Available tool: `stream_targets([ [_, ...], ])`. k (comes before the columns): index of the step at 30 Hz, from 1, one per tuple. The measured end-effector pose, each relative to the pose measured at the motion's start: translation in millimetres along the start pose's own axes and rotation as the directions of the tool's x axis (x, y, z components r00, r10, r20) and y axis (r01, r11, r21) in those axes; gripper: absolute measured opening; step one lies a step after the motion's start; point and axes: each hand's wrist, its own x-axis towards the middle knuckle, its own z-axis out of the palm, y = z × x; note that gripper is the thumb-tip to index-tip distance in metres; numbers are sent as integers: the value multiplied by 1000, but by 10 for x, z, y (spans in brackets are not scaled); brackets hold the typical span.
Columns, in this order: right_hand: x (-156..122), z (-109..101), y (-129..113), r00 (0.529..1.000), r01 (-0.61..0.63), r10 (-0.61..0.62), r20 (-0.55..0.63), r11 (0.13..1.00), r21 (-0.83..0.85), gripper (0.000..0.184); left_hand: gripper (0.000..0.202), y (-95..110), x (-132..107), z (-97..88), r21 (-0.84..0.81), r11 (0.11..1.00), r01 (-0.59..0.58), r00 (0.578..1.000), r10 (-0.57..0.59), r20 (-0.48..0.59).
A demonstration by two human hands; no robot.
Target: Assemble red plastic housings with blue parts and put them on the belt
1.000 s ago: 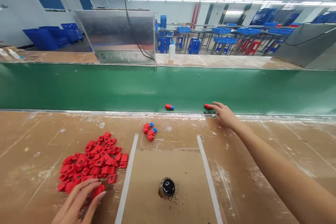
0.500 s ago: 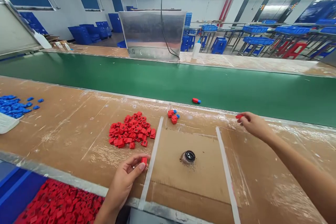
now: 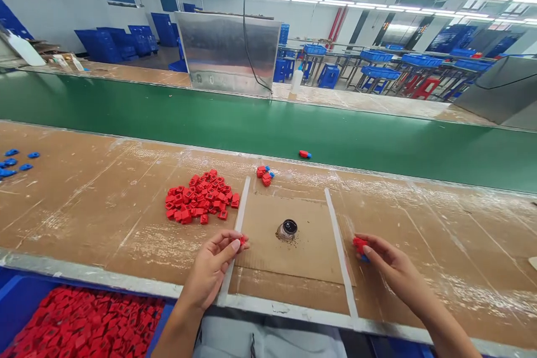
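My left hand [image 3: 210, 268] pinches a small red plastic part [image 3: 242, 240] between thumb and fingers, just beside a white strip [image 3: 237, 218] on the bench. My right hand [image 3: 388, 263] holds a red part with a blue piece [image 3: 359, 246] at its fingertips, next to another white strip [image 3: 338, 251]. Between the hands, a small dark-topped jar [image 3: 287, 229] stands on a cardboard sheet [image 3: 289, 251] amid brown specks. A heap of red parts [image 3: 197, 198] lies beyond my left hand. Several red-and-blue parts [image 3: 264, 175] sit by the far end of the cardboard.
A green conveyor belt [image 3: 268, 117] runs behind the bench, carrying one red-and-blue part [image 3: 305, 154]. A blue bin full of red parts [image 3: 84, 324] sits below the near edge. Blue parts [image 3: 12, 162] lie at far left. A metal panel [image 3: 226, 53] stands beyond the belt.
My right hand has come back from the belt edge toward me, holding a red-and-blue part. My left hand has moved up beside the strip with its red part. The view has shifted.
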Motion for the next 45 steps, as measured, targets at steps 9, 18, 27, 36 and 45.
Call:
stream_targets([
  [9, 28, 97, -246, 985, 48, -50, 167, 999, 17, 48, 46, -147, 56, 158, 248, 969, -7, 982, -40, 184],
  [18, 200, 428, -875, 877, 450, -348, 331, 835, -316, 29, 27, -395, 122, 342, 239, 970, 47, 969, -103, 226],
  [27, 247, 750, -965, 775, 632, -499, 387, 602, -489, 19, 29, -488, 0, 312, 354, 935, -13, 969, -76, 237],
  [36, 227, 820, -982, 751, 660, -510, 419, 601, -451, 18, 37, -486, 40, 306, 323, 947, 2, 970, -80, 229],
  [45, 221, 841, -1024, 739, 673, -507, 444, 588, -448, 19, 33, -472, 45, 308, 304, 953, 8, 967, -85, 239],
])
